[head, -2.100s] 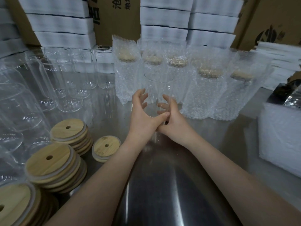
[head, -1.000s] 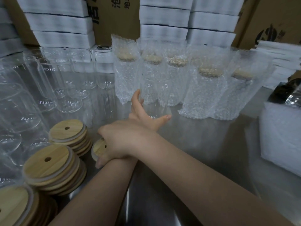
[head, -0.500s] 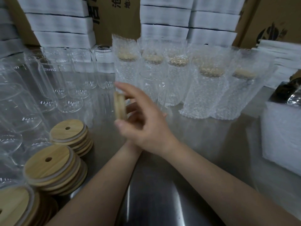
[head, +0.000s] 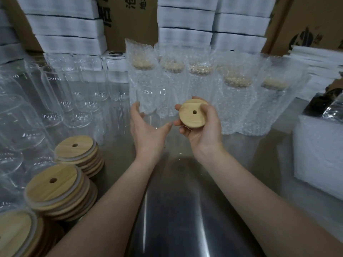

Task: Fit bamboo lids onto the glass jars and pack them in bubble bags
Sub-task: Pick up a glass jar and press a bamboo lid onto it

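- The right hand (head: 203, 130) is gripping a round bamboo lid (head: 194, 113), fingers curling round its rim, with its holed face tilting toward the camera above the middle of the worktop (head: 185, 201).
- The left hand (head: 146, 127) is spreading wide and holding nothing, just beside a bare glass jar (head: 152, 95) standing upright toward the far edge.
- Lidded jars in bubble bags (head: 237, 104) are lining the far edge.
- Lid stacks (head: 55, 184) are sitting near the near left corner.
- Empty jars (head: 79, 101) are crowding the left edge.
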Tool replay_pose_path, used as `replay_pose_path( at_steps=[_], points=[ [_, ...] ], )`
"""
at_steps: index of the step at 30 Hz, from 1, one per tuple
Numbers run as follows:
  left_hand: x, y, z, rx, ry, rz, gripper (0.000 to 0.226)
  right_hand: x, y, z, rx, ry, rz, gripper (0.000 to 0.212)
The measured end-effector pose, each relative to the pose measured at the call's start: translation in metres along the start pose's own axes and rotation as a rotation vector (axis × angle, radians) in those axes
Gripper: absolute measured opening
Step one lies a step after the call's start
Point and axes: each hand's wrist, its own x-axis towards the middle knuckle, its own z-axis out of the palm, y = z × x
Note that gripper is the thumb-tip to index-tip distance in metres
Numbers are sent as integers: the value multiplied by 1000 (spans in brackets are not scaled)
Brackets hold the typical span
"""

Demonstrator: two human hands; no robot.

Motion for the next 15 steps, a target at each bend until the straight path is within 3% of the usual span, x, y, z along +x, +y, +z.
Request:
replay_pose_path(
  at_steps=[8, 15],
  points=[
    [9, -20, 13, 32, 5, 30, 135, 8, 5, -13, -139, 82, 38, 7],
    [16, -35, 21, 33, 30, 21, 138, 16, 9, -17, -160, 113, 35, 28]
  ],
)
